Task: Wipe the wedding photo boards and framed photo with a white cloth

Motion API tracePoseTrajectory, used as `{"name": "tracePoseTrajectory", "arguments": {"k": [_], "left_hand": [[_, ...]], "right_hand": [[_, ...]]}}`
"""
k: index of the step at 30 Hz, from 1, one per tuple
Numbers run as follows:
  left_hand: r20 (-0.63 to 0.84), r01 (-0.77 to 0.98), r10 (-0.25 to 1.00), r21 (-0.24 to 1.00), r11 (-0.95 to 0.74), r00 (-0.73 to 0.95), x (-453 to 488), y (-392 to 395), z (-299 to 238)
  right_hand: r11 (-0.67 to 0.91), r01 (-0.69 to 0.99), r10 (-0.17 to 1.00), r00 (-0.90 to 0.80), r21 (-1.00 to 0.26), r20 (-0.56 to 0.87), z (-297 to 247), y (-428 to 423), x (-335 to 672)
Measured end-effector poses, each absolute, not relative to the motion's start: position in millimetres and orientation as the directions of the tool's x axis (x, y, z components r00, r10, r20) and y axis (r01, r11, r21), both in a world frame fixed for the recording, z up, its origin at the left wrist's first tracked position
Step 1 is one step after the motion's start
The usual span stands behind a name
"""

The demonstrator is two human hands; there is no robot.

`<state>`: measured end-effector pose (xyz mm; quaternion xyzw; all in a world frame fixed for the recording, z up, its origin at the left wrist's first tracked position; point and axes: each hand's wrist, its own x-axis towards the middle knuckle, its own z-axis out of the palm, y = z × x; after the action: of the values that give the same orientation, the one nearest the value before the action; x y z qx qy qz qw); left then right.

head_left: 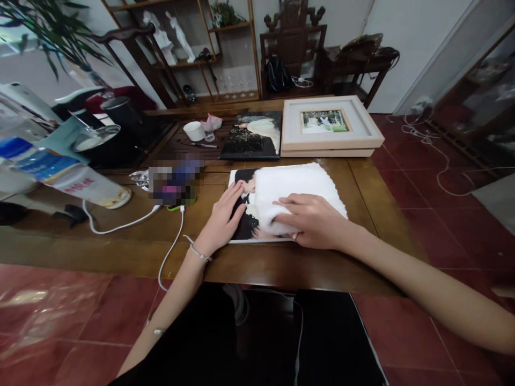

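A photo panel (pixel 242 231) with a printed portrait lies flat near the front edge of the wooden table. My left hand (pixel 223 217) rests on its left side, fingers stretched out. Over the panel's right part spreads a fluffy white cloth (pixel 300 185), which hides much of the picture. My right hand (pixel 316 221) presses on this cloth, with its fingers curled into a fold at the near side. Behind the panel lie a dark photo board (pixel 251 139) showing a white dress and a pale picture frame (pixel 289 143) with a small photo.
On the left, a phone-like blurred item (pixel 175 182) has white cables (pixel 171 252) hanging over the table edge. A tilted bottle (pixel 76 179) stands further left. A white cup (pixel 194 131) and a pen (pixel 204 145) sit on the dark tray (pixel 169 142) behind.
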<state>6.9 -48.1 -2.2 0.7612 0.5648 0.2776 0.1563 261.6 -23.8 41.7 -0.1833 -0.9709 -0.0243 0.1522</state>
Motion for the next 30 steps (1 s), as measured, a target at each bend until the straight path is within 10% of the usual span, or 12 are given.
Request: {"name": "tracePoseTrajectory", "arguments": {"k": [30], "left_hand": [[0.235,0.774,0.949,0.553,-0.309,0.211,7,-48,-2]], "right_hand": [[0.887,0.443,0.459,-0.815,-0.129,0.353,37,-8,263]]}}
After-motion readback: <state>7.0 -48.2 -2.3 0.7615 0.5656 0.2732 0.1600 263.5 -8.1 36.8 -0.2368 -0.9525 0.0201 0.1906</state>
